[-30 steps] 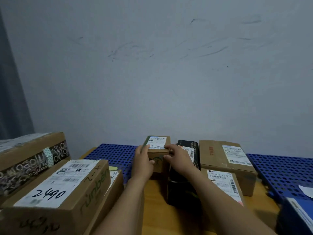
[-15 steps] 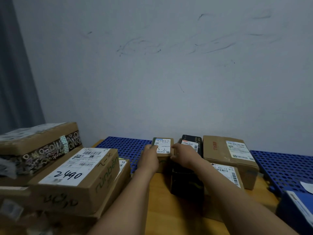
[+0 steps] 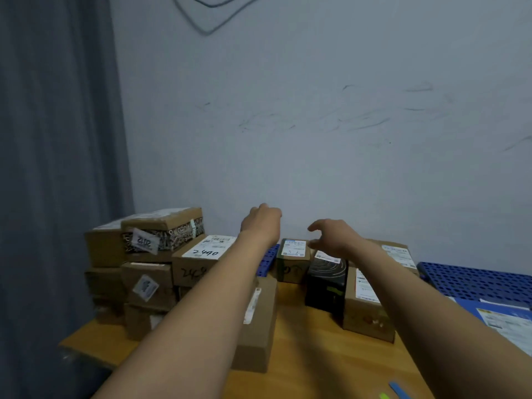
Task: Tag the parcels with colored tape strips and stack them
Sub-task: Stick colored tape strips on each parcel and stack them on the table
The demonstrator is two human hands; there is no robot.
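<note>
- Pale, scuffed wall (image 3: 316,125) fills the background, with a grey curtain (image 3: 57,139) hanging in soft folds at the left.
- A smooth wooden table (image 3: 302,355) carries everything. Blue plastic mats (image 3: 475,280) with a grid of holes lie along its far edge, probably as a base for the parcels.
- At the left stands a stack of cardboard boxes (image 3: 144,283), edges roughly squared. It looks like the finished pile. The box marked 2490 (image 3: 201,257) leans against its right side.
- A long brown box (image 3: 259,326) lies in front, partly hidden by the left forearm.
- Right of centre a brown box (image 3: 365,309) with a white label touches a glossy black box (image 3: 326,280) with pale swirl lines.
- Behind those, just beside the black box, sits a small brown box (image 3: 293,260), upright and label up. It looks like the parcel now in hand.
- At the far right lies a flat blue parcel (image 3: 495,315) with a white label.
- The right hand (image 3: 331,234) hovers above the small box and the black one with fingers spread and relaxed, holding nothing.
- The left hand (image 3: 262,223) is raised higher, back toward the camera. Its fingers bend out of sight, so I cannot tell whether it holds anything.
- Two tape strips, one blue (image 3: 398,390) and one green (image 3: 384,396), lie flat at the near edge, well apart from the boxes. They are likely kept there for tagging.
</note>
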